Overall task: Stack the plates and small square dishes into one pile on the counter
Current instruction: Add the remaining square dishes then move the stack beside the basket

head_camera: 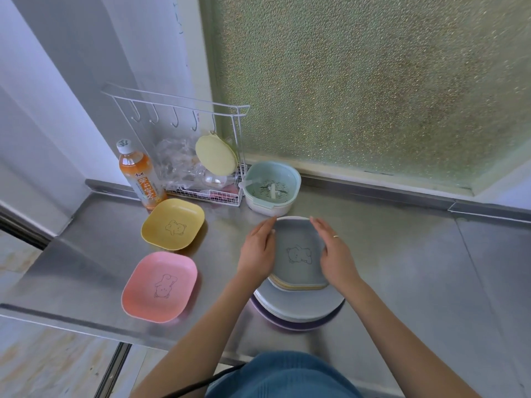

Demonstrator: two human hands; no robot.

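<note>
A pile of round plates (298,307) stands on the steel counter, pale ones over a purple one. On it sit several small square dishes, the top one grey-blue (298,251) with a bear drawing. My left hand (257,251) rests flat against that dish's left side and my right hand (334,252) against its right side, fingers straight. A yellow square dish (172,224) and a pink square dish (160,286) lie apart on the counter to the left.
A tea bottle (138,175) and a white wire rack (201,156) with hooks stand at the back left. A pale green strainer bowl (271,188) sits just behind the pile. The counter's front edge (115,331) runs near the pink dish.
</note>
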